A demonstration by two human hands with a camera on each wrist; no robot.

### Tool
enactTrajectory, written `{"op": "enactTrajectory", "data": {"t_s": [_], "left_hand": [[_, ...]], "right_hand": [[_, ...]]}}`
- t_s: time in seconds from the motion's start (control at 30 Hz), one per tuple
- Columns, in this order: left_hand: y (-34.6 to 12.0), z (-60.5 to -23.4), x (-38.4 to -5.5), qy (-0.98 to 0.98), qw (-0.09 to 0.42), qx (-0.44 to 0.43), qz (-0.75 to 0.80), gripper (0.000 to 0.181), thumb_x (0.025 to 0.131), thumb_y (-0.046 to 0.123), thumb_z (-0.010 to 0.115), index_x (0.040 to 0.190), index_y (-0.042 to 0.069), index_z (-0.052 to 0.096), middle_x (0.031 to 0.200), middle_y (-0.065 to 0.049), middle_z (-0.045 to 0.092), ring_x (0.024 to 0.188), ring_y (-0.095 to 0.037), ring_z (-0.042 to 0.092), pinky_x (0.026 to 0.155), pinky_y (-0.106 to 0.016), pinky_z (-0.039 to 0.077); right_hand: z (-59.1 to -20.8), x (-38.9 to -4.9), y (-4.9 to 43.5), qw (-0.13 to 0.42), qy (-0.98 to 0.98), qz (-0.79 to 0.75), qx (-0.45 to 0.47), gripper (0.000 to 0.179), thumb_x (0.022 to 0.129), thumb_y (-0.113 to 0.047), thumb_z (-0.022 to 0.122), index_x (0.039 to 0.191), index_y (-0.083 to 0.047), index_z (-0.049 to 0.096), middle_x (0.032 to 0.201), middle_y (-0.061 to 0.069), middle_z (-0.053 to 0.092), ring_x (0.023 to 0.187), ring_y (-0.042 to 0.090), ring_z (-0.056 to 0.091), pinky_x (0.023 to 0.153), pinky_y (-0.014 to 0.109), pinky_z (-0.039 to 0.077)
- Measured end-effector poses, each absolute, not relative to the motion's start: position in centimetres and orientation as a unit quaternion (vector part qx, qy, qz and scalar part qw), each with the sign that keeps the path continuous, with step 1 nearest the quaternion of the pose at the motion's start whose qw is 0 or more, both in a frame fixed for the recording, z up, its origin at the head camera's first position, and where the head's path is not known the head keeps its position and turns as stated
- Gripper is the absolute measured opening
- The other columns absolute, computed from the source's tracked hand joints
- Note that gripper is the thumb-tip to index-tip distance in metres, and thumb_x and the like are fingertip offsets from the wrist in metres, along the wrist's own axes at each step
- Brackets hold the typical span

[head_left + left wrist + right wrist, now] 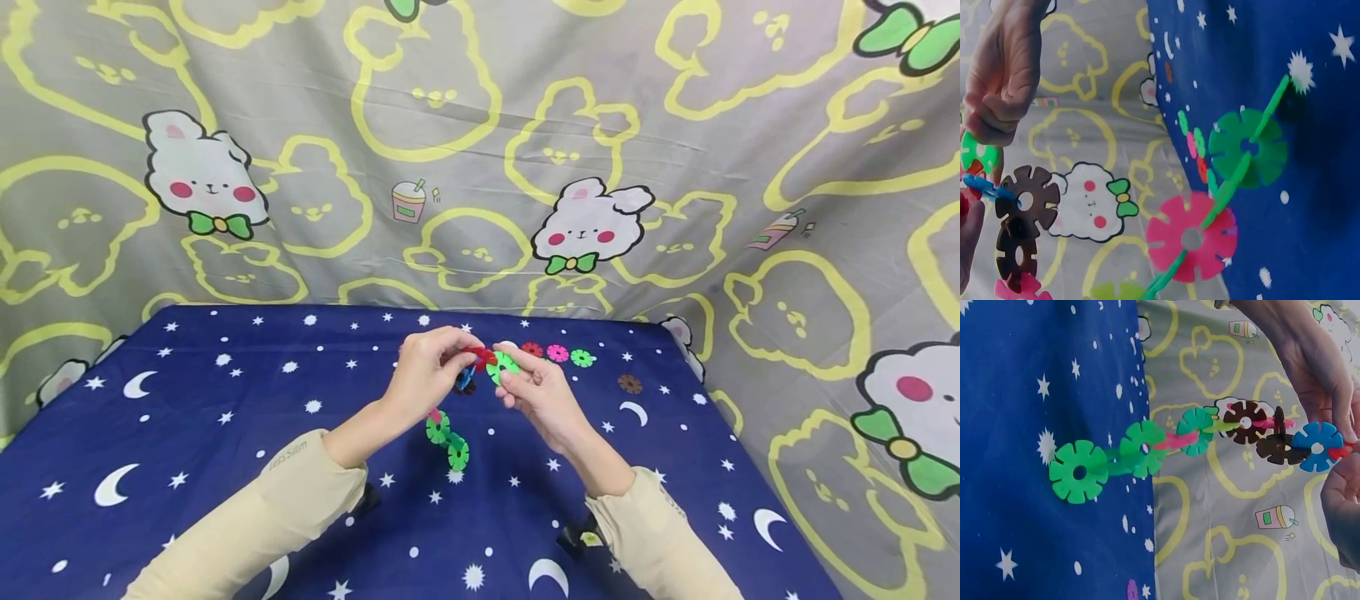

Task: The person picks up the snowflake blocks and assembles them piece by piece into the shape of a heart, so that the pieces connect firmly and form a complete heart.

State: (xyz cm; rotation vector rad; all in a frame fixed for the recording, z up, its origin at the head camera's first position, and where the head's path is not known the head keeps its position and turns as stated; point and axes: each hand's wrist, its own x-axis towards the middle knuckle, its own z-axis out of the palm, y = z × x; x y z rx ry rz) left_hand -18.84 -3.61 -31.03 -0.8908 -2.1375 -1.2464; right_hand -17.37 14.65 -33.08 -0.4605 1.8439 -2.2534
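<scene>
The largest thing on my feed is the grey curtain [465,192], hung behind and to both sides, I judge to screen the work off. Against it stands a table under a dark blue cloth [247,367].

Over the cloth I see two pale sleeves, the left [251,508] and the right [667,537], both ending short of the wrists, which leaves the hands bare.

Next is the chain [1195,422] of slotted discs, hanging below the hands; it seems held up by its top end so the rest trails out of the way. I cannot tell whether its green lower end touches the cloth.

The left hand [427,371] pinches the red disc [483,356], next to the blue one [1316,449] at the chain's top. The right hand [543,396] pinches a green disc [506,367] between thumb and fingers, rim against the red, probably to bring slots face to face. I can't make out whether they interlock.

Smallest to me are the loose discs beyond: red [532,350], pink [557,354] and green [581,358] close in a row, brown [630,384] apart, likely within reach.
</scene>
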Motion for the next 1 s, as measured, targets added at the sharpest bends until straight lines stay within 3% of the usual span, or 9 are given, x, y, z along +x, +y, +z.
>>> {"op": "enactTrajectory", "data": {"t_s": [0.13, 0.27, 0.5, 0.7, 1.0], "left_hand": [[-3.6, -31.3, -18.8, -0.783, 0.249, -0.334, -0.461, 0.011, 0.076, -0.003, 0.069, 0.086, 0.001, 0.069, 0.078, -0.007, 0.067, 0.063, -0.013, 0.061, 0.06, -0.021, 0.05], [-3.6, -31.1, -19.0, -0.775, 0.243, -0.341, -0.473, 0.012, 0.077, -0.001, 0.068, 0.089, 0.0, 0.069, 0.08, -0.008, 0.067, 0.064, -0.014, 0.063, 0.061, -0.022, 0.051], [-4.3, -31.2, -19.0, -0.779, 0.237, -0.308, -0.491, 0.013, 0.079, 0.0, 0.067, 0.091, 0.001, 0.068, 0.081, -0.008, 0.068, 0.065, -0.014, 0.064, 0.061, -0.022, 0.051], [-4.6, -31.1, -18.9, -0.776, 0.24, -0.305, -0.497, 0.013, 0.079, -0.001, 0.067, 0.091, 0.001, 0.068, 0.081, -0.008, 0.068, 0.064, -0.016, 0.064, 0.061, -0.023, 0.051], [-5.5, -30.9, -18.9, -0.79, 0.19, -0.315, -0.491, 0.011, 0.081, 0.003, 0.066, 0.092, 0.003, 0.065, 0.082, -0.005, 0.066, 0.068, -0.01, 0.061, 0.066, -0.023, 0.052]], "right_hand": [[-33.3, -17.5, 15.0, 0.107, 0.62, -0.76, -0.164, 0.048, 0.092, 0.002, 0.045, 0.137, 0.009, 0.029, 0.068, -0.005, 0.058, 0.063, 0.004, 0.057, 0.064, 0.015, 0.048], [-33.2, -17.9, 15.6, 0.113, 0.612, -0.761, -0.181, 0.049, 0.095, -0.005, 0.043, 0.139, 0.008, 0.026, 0.084, -0.003, 0.058, 0.069, 0.005, 0.057, 0.067, 0.016, 0.048], [-33.8, -18.3, 16.2, 0.124, 0.604, -0.764, -0.191, 0.047, 0.098, -0.009, 0.037, 0.14, 0.007, 0.023, 0.075, -0.003, 0.056, 0.068, 0.008, 0.058, 0.073, 0.021, 0.048], [-33.9, -18.2, 15.8, 0.12, 0.6, -0.761, -0.218, 0.051, 0.095, -0.008, 0.046, 0.136, 0.013, 0.024, 0.081, -0.003, 0.064, 0.073, 0.006, 0.061, 0.072, 0.019, 0.05], [-33.6, -17.7, 14.9, 0.095, 0.602, -0.768, -0.197, 0.048, 0.092, 0.0, 0.046, 0.133, 0.016, 0.027, 0.08, -0.005, 0.065, 0.075, 0.006, 0.063, 0.073, 0.019, 0.05]]}}
